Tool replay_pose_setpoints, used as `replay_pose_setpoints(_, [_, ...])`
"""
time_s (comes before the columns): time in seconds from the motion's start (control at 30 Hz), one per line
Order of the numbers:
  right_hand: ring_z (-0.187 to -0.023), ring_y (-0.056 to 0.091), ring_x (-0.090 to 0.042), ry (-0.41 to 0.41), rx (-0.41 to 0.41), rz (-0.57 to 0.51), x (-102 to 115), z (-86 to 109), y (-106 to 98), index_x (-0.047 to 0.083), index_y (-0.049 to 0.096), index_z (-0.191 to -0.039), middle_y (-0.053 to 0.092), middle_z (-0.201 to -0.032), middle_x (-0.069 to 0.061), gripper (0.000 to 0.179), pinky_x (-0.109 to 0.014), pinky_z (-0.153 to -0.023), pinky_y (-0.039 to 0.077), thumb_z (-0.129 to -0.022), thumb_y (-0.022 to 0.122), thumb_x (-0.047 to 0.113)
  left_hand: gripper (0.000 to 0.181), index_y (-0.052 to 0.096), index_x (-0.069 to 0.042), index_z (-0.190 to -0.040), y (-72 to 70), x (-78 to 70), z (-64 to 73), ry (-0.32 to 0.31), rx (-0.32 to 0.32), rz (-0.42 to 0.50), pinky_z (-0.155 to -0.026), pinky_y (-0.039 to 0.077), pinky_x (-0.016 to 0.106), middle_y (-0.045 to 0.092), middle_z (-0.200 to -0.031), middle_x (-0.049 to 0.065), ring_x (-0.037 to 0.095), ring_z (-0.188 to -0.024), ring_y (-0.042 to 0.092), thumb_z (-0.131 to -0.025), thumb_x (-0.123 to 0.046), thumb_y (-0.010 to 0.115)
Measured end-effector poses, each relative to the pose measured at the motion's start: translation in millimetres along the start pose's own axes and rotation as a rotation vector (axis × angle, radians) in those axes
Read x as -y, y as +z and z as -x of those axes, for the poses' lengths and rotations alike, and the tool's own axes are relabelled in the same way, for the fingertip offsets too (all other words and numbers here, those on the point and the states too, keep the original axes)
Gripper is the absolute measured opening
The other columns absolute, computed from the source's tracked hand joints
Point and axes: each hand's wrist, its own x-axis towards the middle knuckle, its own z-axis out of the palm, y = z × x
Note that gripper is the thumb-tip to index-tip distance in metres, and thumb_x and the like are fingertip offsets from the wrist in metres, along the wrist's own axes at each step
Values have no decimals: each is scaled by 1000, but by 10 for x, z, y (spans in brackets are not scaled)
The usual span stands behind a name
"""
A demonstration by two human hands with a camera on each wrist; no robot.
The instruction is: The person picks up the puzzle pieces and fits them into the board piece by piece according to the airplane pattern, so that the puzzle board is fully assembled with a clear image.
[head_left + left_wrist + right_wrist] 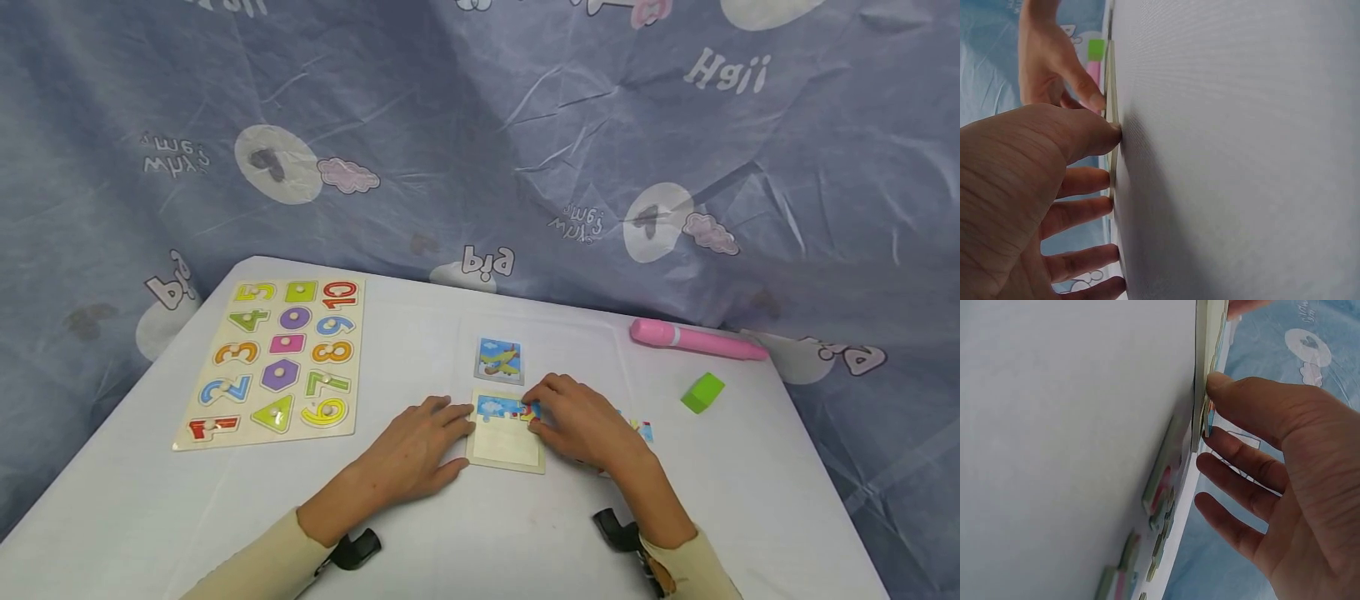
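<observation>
A small jigsaw tray (506, 446) lies on the table, with cloud-and-sky pieces (492, 407) along its far edge and bare wood below. At the tray's far right corner, my right hand (581, 419) pinches a jigsaw piece (1210, 420) between thumb and index finger. My left hand (416, 450) rests at the tray's left edge, fingers extended and tips touching it. Just beyond the tray lies a picture card (499, 361) of a yellow aeroplane. Loose jigsaw pieces (1161, 487) lie right of the tray, partly hidden under my right hand in the head view.
A wooden number-and-shape board (251, 350) lies on the left of the white table (420, 542). Toward the right are a green block (702, 392) and a pink marker-shaped object (697, 340). A patterned blue-grey cloth (450, 167) hangs behind the table.
</observation>
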Motion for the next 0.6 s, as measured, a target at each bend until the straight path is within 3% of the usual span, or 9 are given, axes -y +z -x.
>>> replay_pose_setpoints(0.6, [-95, 64, -19, -1, 11, 15, 39, -27, 18, 19, 78, -112, 67, -117, 0, 23, -41, -85, 58, -93, 88, 25, 46, 72, -17, -138, -1, 7, -5, 8, 1, -7, -105, 56, 55, 63, -153, 4, 34, -141, 56, -99, -41, 77])
